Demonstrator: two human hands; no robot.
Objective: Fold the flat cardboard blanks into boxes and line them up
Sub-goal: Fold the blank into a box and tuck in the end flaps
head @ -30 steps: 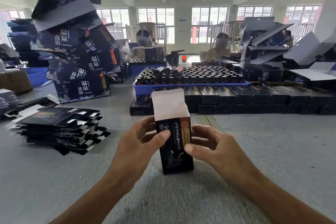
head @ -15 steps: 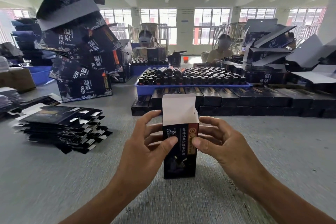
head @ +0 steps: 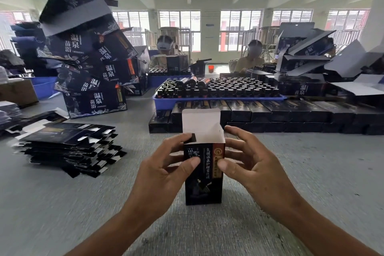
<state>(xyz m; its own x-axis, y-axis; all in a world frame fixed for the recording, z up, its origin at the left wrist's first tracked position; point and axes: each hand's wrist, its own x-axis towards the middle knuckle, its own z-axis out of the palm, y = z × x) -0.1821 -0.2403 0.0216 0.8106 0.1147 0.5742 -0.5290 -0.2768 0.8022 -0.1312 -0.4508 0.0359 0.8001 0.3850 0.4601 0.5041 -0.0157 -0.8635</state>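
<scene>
One upright box (head: 203, 174) stands on the desk (head: 311, 172), gripped by left hand (head: 164, 170) and right hand (head: 251, 164), one blank stack (head: 66, 147) left, boxed row (head: 270, 116) behind.

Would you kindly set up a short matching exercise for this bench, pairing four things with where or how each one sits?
Things:
1. box
2. stack of flat blanks
3. blue tray
4. row of finished boxes

States:
A. full of dark bottles
B. upright, top flap open, held by left hand and right hand
C. lined up before the tray
D. piled at left

Pairs: 1-B, 2-D, 3-A, 4-C
</scene>
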